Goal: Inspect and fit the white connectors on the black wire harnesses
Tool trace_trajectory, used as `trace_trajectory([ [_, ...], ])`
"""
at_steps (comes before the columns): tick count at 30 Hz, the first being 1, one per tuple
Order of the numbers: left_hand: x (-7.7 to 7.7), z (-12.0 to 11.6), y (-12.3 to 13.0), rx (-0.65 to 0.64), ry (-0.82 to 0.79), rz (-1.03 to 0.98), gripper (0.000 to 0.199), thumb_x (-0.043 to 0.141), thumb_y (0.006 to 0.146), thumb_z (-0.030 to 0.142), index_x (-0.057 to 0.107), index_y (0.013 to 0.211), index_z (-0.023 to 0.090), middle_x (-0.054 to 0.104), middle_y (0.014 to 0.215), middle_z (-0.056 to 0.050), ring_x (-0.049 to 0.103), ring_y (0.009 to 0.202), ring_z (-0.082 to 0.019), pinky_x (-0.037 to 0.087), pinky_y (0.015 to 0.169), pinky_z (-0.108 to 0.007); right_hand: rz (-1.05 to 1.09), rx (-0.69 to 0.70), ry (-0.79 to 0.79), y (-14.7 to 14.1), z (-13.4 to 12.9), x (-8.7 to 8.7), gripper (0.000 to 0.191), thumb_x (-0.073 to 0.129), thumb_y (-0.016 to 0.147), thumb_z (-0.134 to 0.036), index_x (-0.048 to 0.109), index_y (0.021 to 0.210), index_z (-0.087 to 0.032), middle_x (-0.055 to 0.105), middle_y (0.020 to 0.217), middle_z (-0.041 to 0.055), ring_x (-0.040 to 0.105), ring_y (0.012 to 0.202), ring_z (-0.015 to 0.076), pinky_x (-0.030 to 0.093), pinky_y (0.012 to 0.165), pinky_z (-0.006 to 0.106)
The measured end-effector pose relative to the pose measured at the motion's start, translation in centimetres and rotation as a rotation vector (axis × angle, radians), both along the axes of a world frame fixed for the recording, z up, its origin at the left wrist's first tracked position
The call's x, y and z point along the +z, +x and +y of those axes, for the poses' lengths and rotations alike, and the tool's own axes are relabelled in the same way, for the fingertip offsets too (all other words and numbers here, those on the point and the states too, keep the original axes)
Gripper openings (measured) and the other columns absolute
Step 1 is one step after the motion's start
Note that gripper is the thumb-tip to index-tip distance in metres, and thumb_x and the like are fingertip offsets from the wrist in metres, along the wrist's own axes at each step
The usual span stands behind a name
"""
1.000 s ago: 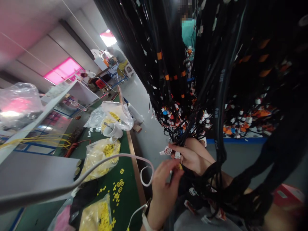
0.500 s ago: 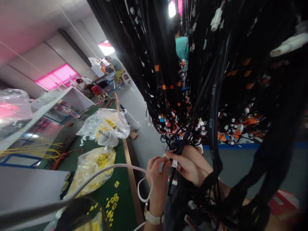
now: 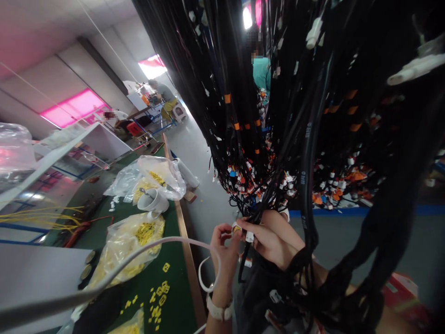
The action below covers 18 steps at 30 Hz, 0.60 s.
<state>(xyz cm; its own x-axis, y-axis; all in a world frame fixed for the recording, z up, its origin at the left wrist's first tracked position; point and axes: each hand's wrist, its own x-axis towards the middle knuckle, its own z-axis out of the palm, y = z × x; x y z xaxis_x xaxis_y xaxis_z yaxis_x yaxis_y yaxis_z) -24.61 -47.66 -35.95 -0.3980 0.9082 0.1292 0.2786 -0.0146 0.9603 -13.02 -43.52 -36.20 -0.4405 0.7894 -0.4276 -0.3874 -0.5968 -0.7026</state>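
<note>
Fingertips of both hands meet at a small white connector with a yellow face [image 3: 237, 228]. My left hand [image 3: 224, 243], with a white watch on its wrist, pinches the connector between thumb and forefinger. My right hand [image 3: 269, 239] is closed around the black wire harness [image 3: 259, 213], its fingertips reaching the same connector from the right. A second white connector [image 3: 249, 237] hangs just below the right fingers. The right palm and part of its grip are hidden.
Dense black harnesses [image 3: 222, 93] hang ahead and right. On the green table [image 3: 177, 260] lie loose yellow pieces [image 3: 162, 292], plastic bags [image 3: 139, 236] of them and a white mug [image 3: 153, 202]. A thick white tube [image 3: 139, 257] crosses in front. Co-workers sit in the background.
The view has shifted slightly. Both hands stay together at the connector; the connector's yellow face has turned a little more toward me.
</note>
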Motion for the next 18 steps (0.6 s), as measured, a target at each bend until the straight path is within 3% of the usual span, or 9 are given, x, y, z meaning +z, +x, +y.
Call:
trace_trajectory([
  [4, -0.3, 0.0, 0.1, -0.044, -0.081, -0.3, 0.025, 0.072, 0.075, 0.032, 0.062, 0.089, 0.015, 0.065, 0.082, -0.003, 0.061, 0.074, -0.013, 0.049, 0.068, -0.023, 0.082, 0.061, -0.222, -0.1, -0.2, 0.3, 0.023, 0.076, 0.067, -0.047, 0.063, 0.073, -0.029, 0.057, 0.064, 0.0001, 0.055, 0.051, 0.0187, 0.05, 0.053, 0.038],
  [10, 0.2, -0.2, 0.0, 0.014, -0.072, -0.271, 0.02, 0.075, 0.072, 0.03, 0.064, 0.079, 0.015, 0.066, 0.072, -0.001, 0.059, 0.064, -0.012, 0.047, 0.06, -0.021, 0.128, 0.046, -0.253, -0.3, -0.4, 0.2, 0.02, 0.078, 0.066, -0.041, 0.064, 0.074, -0.029, 0.054, 0.066, -0.0023, 0.052, 0.054, 0.015, 0.05, 0.054, 0.035],
  [14, -0.2, -0.3, -0.3, 0.05, -0.033, -0.12, 0.015, 0.073, 0.073, 0.027, 0.066, 0.08, 0.016, 0.067, 0.077, -0.003, 0.061, 0.068, -0.014, 0.049, 0.064, -0.024, 0.122, 0.035, -0.26, -0.4, -0.2, 0.2, 0.017, 0.078, 0.066, -0.037, 0.064, 0.072, -0.029, 0.057, 0.068, -0.0004, 0.052, 0.056, 0.0161, 0.049, 0.051, 0.035],
  [18, -0.9, -0.4, -0.2, 0.106, 0.191, 0.276, 0.013, 0.069, 0.077, 0.021, 0.072, 0.09, 0.019, 0.065, 0.089, -0.006, 0.062, 0.081, -0.017, 0.05, 0.072, -0.028, 0.134, -0.074, -0.191, -0.6, 0.2, -0.5, 0.014, 0.08, 0.065, -0.032, 0.066, 0.068, -0.03, 0.061, 0.069, 0.0012, 0.054, 0.058, 0.0176, 0.047, 0.049, 0.032],
])
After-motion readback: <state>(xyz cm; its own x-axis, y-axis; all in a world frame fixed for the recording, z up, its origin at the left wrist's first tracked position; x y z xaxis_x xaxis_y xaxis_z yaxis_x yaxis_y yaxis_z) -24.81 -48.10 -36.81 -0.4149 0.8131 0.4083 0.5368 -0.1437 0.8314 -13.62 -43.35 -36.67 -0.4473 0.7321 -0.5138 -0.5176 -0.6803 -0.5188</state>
